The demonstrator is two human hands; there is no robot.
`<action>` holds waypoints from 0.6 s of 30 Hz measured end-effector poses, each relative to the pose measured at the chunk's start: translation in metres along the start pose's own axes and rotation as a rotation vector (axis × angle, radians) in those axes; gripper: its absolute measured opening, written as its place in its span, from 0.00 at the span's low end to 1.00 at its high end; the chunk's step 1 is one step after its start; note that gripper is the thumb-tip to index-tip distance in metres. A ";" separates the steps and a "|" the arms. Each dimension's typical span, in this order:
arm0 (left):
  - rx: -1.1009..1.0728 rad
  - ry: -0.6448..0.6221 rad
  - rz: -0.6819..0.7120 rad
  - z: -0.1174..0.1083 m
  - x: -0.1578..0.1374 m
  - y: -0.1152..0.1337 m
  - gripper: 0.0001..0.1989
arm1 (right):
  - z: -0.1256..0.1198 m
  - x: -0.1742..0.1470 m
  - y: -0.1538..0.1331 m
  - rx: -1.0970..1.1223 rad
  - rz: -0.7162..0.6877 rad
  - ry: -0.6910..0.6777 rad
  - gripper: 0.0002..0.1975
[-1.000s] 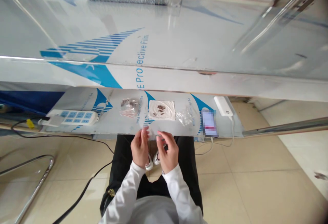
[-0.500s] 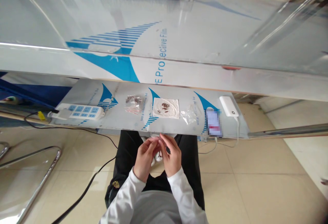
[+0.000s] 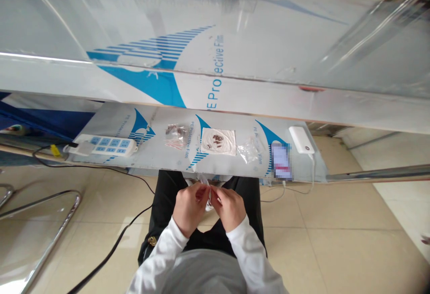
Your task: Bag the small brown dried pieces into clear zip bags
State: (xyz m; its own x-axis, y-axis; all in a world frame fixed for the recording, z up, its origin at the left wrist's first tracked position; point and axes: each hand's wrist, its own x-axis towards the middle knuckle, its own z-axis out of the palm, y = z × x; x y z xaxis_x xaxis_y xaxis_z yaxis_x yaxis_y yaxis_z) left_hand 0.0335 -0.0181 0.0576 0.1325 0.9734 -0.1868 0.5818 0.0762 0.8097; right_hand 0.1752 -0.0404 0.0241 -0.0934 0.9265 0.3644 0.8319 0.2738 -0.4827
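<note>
My left hand (image 3: 192,208) and my right hand (image 3: 229,205) meet above my lap, just in front of the shelf edge. Both are closed, fingertips pinched together on what looks like a small clear plastic bag (image 3: 203,179), whose translucent end sticks out past the fingers. Its contents, if any, are too small to make out. Beyond the hands, a white cloth (image 3: 228,146) lies on the shelf with several small dark metallic pieces (image 3: 217,140) on it. A crumpled clear bag (image 3: 247,151) lies right of the cloth. Left of it is a clear bag (image 3: 176,131) of small brownish parts, beside thin reddish sticks (image 3: 174,144).
On the shelf (image 3: 157,159) a power strip (image 3: 112,146) lies at the left, a phone (image 3: 281,162) and a white power bank (image 3: 300,140) at the right. A larger film-covered table top (image 3: 255,47) stands above and behind. A black cable (image 3: 110,244) crosses the floor at the left.
Both hands have turned, and their wrists have spread slightly apart. The fingertips now meet a little lower, and more of the clear bag shows beyond them.
</note>
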 end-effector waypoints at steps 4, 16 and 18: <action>0.424 0.030 -0.053 -0.005 -0.004 0.013 0.06 | -0.004 0.000 0.000 -0.097 0.108 -0.026 0.04; 0.149 0.044 0.059 -0.010 -0.007 0.021 0.09 | -0.018 0.006 0.000 0.378 -0.050 -0.081 0.29; 0.095 0.026 0.084 -0.014 -0.006 0.023 0.10 | -0.016 0.007 0.001 0.443 -0.090 -0.146 0.34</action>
State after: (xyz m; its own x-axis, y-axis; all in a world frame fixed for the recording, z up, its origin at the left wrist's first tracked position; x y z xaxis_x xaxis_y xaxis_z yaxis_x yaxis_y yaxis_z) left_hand 0.0350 -0.0191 0.0847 0.1639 0.9808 -0.1053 0.6429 -0.0252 0.7655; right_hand 0.1843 -0.0383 0.0392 -0.2564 0.9122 0.3198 0.5063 0.4085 -0.7595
